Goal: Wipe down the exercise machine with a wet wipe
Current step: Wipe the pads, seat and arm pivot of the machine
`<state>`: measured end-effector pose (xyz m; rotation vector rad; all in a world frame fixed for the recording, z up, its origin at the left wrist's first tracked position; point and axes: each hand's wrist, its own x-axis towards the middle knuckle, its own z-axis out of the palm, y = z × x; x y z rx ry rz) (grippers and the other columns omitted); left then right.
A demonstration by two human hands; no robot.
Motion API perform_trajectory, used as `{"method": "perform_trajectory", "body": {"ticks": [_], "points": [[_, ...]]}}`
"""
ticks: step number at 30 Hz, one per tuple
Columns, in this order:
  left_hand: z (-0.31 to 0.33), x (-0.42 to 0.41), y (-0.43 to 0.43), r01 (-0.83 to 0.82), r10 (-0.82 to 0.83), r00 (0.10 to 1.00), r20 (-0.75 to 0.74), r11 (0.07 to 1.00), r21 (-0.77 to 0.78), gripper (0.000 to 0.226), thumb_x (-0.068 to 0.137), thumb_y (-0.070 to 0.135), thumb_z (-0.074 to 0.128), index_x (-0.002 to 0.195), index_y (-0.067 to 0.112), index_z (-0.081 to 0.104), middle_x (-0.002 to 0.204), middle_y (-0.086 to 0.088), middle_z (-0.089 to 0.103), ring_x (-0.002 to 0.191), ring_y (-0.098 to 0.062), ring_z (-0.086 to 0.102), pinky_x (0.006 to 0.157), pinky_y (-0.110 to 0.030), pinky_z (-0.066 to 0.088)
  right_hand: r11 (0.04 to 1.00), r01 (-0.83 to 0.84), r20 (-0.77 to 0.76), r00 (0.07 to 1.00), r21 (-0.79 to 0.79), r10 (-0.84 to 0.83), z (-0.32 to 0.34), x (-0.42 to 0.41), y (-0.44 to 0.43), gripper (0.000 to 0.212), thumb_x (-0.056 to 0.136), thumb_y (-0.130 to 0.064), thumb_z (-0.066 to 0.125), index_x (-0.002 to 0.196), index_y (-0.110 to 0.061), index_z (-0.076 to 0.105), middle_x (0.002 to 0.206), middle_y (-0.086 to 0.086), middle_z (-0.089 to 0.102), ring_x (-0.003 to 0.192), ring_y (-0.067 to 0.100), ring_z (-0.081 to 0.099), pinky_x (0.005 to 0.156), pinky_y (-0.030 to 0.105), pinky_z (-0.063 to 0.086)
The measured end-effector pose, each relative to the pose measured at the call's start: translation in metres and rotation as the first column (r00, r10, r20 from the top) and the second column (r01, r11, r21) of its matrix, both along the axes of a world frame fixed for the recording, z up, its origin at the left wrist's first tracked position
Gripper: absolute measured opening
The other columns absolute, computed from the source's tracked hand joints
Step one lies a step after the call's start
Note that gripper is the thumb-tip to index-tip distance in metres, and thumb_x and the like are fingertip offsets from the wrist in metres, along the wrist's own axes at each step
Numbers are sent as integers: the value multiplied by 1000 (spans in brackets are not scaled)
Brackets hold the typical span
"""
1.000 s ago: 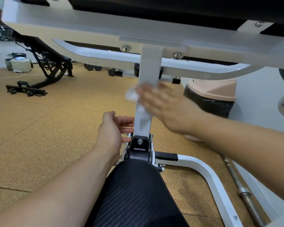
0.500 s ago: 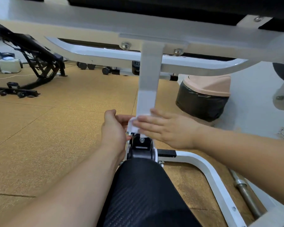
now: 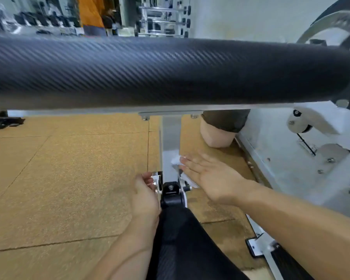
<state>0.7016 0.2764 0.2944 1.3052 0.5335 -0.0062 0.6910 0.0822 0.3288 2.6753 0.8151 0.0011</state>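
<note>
A: The wet wipe [image 3: 177, 161] is being pressed against the white upright post [image 3: 171, 150] of the exercise machine [image 3: 311, 158], low on the post, just above the black bracket [image 3: 171, 189]. The wiping of the post is judged to be the step in hand.

B: And the hands?

A: The right hand [image 3: 210, 176] is held flat and open, fingers [image 3: 190, 161] extended toward nine o'clock, the wipe pinned under the fingertips rather than gripped. The left hand [image 3: 144, 196] is curled loosely at the left side of the bracket; whether anything is clamped there cannot be told.

B: What is called for next?

A: A stroke along the post is probably needed, toward twelve o'clock, with pressure kept on so the wipe is not dropped. Much of the machine appears untouched, so the task is judged far from complete.

B: Room for that?

A: Travel upward is capped by the long black padded roller [image 3: 170, 69] and the plate bolted beneath it. At seven o'clock the black pad [image 3: 180, 239] crowds the bracket. Open cork floor [image 3: 69, 168] is left at nine o'clock; at two o'clock a bin [image 3: 220, 132] stands near, and the white frame closes off three o'clock.
</note>
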Motion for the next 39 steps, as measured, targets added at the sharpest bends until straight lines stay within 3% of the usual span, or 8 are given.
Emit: {"method": "perform_trajectory", "body": {"ticks": [3, 7, 13, 17, 19, 22, 29, 39], "points": [[55, -31, 8, 107, -109, 994, 8, 982, 154, 33, 104, 23, 36, 93, 21, 66, 91, 0, 67, 80, -14, 59, 66, -33, 40, 954, 283, -260, 932, 96, -251, 40, -33, 18, 75, 102, -6, 34, 164, -17, -6, 167, -6, -22, 157, 13, -17, 124, 34, -20], [134, -71, 11, 285, -320, 946, 48, 893, 348, 29, 104, 23, 39, 93, 30, 64, 103, 8, 66, 95, -8, 61, 74, -27, 43, 768, 474, -390, 865, 430, -316, 97, -77, 31, 70, 105, -9, 37, 165, -24, 3, 162, -21, -13, 150, 3, -15, 122, 25, -10], [237, -113, 18, 459, -506, 859, -75, 697, 552, 24, 104, 30, 45, 122, 26, 60, 128, 5, 57, 106, -7, 53, 90, -30, 37, 285, 732, -640, 680, 618, -359, 186, -140, 16, 55, 107, -11, 41, 159, -25, 36, 166, -14, 27, 153, 10, 27, 123, 23, 20], [281, -129, 26, 415, -524, 851, -43, 621, 664, 23, 102, 32, 51, 124, 28, 58, 128, 5, 56, 98, 1, 54, 83, -26, 41, 147, 681, -608, 714, 717, -347, 236, -154, -3, 60, 104, -21, 38, 155, -50, 31, 162, -18, 37, 120, 10, 57, 110, 38, 48], [294, -130, 34, 394, -530, 847, -48, 563, 727, 30, 101, 35, 53, 130, 28, 57, 129, 9, 56, 104, -8, 56, 85, -31, 43, 153, 619, -523, 751, 770, -404, 258, -150, -7, 60, 107, -19, 39, 162, -38, 24, 165, -16, 30, 125, 14, 55, 114, 34, 43], [305, -119, 48, 325, -537, 843, -23, 476, 817, 34, 98, 37, 57, 131, 30, 55, 122, 15, 54, 95, -9, 58, 84, -32, 45, 260, 548, -379, 783, 795, -493, 278, -130, -5, 65, 107, -16, 44, 165, -21, 14, 173, -6, 8, 158, 15, 10, 122, 24, 11], [308, -36, 118, -18, -586, 810, 20, 10, 1000, 52, 88, 38, 66, 134, 15, 58, 136, -8, 53, 126, -30, 46, 107, -46, 38, 633, 580, -261, 808, 513, -528, 242, -62, 49, 93, 101, -39, 50, 161, -14, -17, 166, 12, -31, 151, 26, -34, 128, 50, -7], [286, 43, 209, 0, -710, 690, -140, -194, 981, 62, 88, 39, 45, 144, 15, 52, 144, -13, 52, 131, -38, 44, 108, -57, 33, 809, 441, -50, 887, 388, -459, 218, -16, 188, 94, 102, -69, 23, 162, -4, -12, 169, 16, -23, 156, 31, -24, 127, 56, -5]]}}
